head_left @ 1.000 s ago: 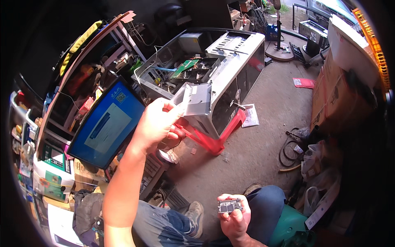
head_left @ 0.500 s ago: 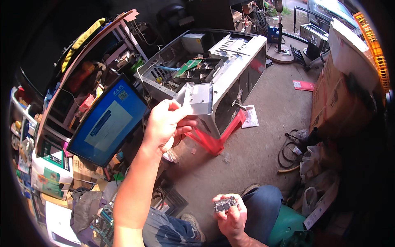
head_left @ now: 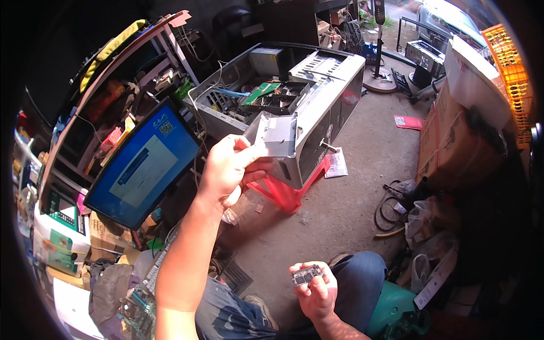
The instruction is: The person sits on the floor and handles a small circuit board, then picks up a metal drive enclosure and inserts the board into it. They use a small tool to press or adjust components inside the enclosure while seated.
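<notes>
My left hand (head_left: 229,170) is raised in front of the computer case, its thumb and fingers closed on the edge of a flat silver metal plate (head_left: 279,136) with bent-up edges. Behind the plate, the opened computer case (head_left: 326,99) lies on its side on a red plastic stool (head_left: 283,195). Loose parts, a green circuit board (head_left: 262,92) among them, lie in the case. Low by my right knee, my right hand (head_left: 318,297) pinches a small circuit board (head_left: 307,275) with dark square chips, its chip side up.
A lit monitor (head_left: 144,170) leans at the left, before a cluttered shelf. A cardboard box (head_left: 445,141) stands at the right, with a coiled black cable (head_left: 388,212) and plastic bags (head_left: 422,221) nearby on the floor. Beside my right leg is a green plastic seat (head_left: 391,309).
The view has shifted slightly, and surrounding things on the right sit a little further left. Both hands keep their holds; the small circuit board is tilted a little differently.
</notes>
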A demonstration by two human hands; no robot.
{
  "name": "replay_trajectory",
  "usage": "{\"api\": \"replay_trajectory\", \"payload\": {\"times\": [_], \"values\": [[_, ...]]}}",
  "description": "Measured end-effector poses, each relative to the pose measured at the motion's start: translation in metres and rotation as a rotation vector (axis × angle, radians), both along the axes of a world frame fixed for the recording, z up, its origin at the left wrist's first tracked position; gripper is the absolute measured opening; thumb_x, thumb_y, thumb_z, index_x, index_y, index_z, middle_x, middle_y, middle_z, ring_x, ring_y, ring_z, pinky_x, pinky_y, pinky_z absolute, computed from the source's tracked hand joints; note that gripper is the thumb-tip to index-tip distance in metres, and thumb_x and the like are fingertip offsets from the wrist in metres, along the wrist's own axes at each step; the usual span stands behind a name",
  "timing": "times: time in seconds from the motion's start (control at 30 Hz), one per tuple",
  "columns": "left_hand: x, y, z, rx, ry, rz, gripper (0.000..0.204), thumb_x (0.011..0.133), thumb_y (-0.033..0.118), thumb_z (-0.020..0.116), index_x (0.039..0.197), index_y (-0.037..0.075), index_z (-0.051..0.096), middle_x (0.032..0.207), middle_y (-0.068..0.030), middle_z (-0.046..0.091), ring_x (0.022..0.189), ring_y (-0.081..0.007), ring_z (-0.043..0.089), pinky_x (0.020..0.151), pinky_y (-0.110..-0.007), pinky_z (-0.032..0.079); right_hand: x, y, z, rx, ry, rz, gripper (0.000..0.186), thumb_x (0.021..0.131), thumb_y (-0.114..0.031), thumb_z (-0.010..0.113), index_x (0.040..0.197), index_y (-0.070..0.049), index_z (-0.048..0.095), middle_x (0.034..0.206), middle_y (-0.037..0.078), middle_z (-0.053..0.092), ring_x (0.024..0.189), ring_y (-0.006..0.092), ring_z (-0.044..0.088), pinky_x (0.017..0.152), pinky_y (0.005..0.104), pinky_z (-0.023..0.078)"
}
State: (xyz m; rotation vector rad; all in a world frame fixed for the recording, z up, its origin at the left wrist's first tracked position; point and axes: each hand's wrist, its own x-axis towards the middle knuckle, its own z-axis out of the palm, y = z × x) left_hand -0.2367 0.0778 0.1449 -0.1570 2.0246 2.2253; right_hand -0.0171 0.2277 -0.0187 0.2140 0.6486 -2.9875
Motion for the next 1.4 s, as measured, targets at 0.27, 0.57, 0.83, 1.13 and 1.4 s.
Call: {"api": "replay_trajectory", "payload": {"times": [0.27, 0.57, 0.83, 1.13, 1.4], "values": [[0.024, -0.01, 0.004, 0.022, 0.012, -0.001, 0.017, 0.092, 0.004, 0.067, 0.092, 0.009, 0.051, 0.091, -0.0126, 0.072, 0.077, -0.0198, 0.074, 0.058, -0.023, 0.057, 0.0, -0.007, 0.004, 0.012, 0.034, -0.011, 0.032, 0.094, -0.013, 0.064, 0.123, -0.003, 0.053, 0.121, 0.027, 0.064, 0.059, 0.007, 0.043, 0.058, 0.0223, 0.04], [0.002, -0.007, -0.007, 0.053, 0.004, -0.064, 0.017, 0.09, 0.006, 0.069, 0.09, 0.008, 0.053, 0.088, -0.0128, 0.072, 0.078, -0.0213, 0.073, 0.066, -0.03, 0.059, -0.053, -0.014, 0.03, 0.034, 0.065, -0.136, 0.024, 0.101, -0.018, 0.057, 0.119, -0.003, 0.057, 0.115, 0.023, 0.067, 0.053, 0.0072, 0.04, 0.05, 0.0233, 0.035], [-0.009, 0.005, 0.0, -0.022, 0.009, -0.078, 0.015, 0.091, 0.008, 0.069, 0.093, 0.005, 0.054, 0.089, -0.0152, 0.072, 0.079, -0.0224, 0.072, 0.071, -0.032, 0.06, -0.135, 0.038, 0.098, 0.532, 0.167, -0.037, 0.029, 0.093, -0.02, 0.07, 0.117, -0.005, 0.064, 0.081, -0.005, 0.058, 0.062, 0.0012, 0.043, 0.055, 0.0193, 0.033], [-0.015, 0.003, 0.002, -0.06, 0.029, -0.092, 0.012, 0.092, 0.009, 0.067, 0.095, 0.004, 0.056, 0.09, -0.0147, 0.071, 0.08, -0.0214, 0.072, 0.073, -0.033, 0.061, -0.173, 0.038, 0.131, 1.038, 0.356, 0.005, 0.043, 0.087, -0.026, 0.077, 0.118, 0.001, 0.065, 0.105, 0.009, 0.07, 0.089, 0.0101, 0.064, 0.08, 0.0262, 0.053], [-0.02, 0.001, 0.015, -0.134, 0.033, -0.064, 0.008, 0.093, 0.012, 0.065, 0.095, 0.008, 0.058, 0.092, -0.0107, 0.072, 0.077, -0.0183, 0.072, 0.07, -0.03, 0.059, -0.191, 0.037, 0.122, 0.989, 0.384, -0.048, 0.044, 0.085, -0.028, 0.08, 0.116, 0.0, 0.066, 0.099, 0.006, 0.072, 0.08, 0.0071, 0.062, 0.069, 0.0235, 0.051]]}}
